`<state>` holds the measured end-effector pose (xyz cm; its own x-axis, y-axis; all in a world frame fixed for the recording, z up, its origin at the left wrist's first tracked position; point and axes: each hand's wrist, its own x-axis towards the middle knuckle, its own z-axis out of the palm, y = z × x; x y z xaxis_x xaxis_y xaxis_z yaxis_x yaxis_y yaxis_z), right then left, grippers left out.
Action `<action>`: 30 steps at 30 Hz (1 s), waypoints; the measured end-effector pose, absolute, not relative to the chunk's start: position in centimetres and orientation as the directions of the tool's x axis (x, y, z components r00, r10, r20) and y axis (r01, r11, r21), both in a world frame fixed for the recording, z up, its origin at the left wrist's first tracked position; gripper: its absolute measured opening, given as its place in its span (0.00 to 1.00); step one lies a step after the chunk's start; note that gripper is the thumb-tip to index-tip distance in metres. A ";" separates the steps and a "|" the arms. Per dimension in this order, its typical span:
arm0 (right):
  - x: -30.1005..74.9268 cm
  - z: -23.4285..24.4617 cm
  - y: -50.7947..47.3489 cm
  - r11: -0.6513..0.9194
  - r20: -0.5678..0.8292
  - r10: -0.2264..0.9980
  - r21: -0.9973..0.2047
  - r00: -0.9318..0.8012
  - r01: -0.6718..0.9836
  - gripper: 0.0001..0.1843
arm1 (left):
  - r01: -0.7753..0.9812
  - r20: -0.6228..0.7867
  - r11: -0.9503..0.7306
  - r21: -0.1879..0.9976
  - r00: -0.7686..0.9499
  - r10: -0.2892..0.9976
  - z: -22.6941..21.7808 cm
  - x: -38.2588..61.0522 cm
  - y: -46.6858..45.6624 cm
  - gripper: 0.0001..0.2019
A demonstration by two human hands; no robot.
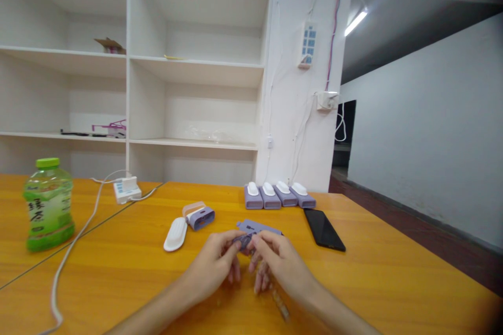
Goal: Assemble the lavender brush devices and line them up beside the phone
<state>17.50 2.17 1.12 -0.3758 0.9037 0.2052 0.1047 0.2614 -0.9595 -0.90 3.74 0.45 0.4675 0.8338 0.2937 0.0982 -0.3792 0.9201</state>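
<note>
Bare forearms (168, 296) over wood-grained tabletop (129, 256); left hand (214, 260) and right hand (281, 259) pinch fingers around a looped purple piece (242, 241).

One head-worn view looks forward and down over the near bench (129, 267). Shelves (196, 64) stand farther, toward eleven o'clock.

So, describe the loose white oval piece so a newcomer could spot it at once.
On the orange table, look beyond the left hand, leftward. A white oval piece lies beside a lavender case. Unlike the white tops on the four lavender boxes, it lies directly on the table.
</note>
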 end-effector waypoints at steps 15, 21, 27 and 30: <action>18.1 1.5 2.0 0.572 0.515 0.816 -0.787 -0.262 0.233 0.15 | 0.144 -0.064 -0.021 0.989 0.565 0.823 0.0 -0.1 3.5 0.23; 17.6 0.8 2.4 0.425 0.414 0.885 -0.905 -0.215 0.007 0.23 | 0.857 0.449 -0.425 0.290 0.270 0.851 3.8 -4.0 4.9 0.18; 16.7 0.0 2.2 0.390 0.389 0.893 -0.920 -0.225 -0.041 0.22 | 0.972 0.467 -0.155 0.179 0.055 0.883 4.7 -9.4 8.6 0.14; 16.7 0.1 2.0 0.419 0.414 0.879 -0.907 -0.235 -0.030 0.22 | 0.988 0.391 -0.021 0.155 -0.042 0.920 3.9 -11.4 9.8 0.15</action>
<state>16.74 1.95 0.07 -0.2353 0.8793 0.4140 -0.0305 0.4191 -0.9074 -11.44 9.80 3.91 -0.0416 0.9196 0.3906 0.9878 -0.0210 0.1546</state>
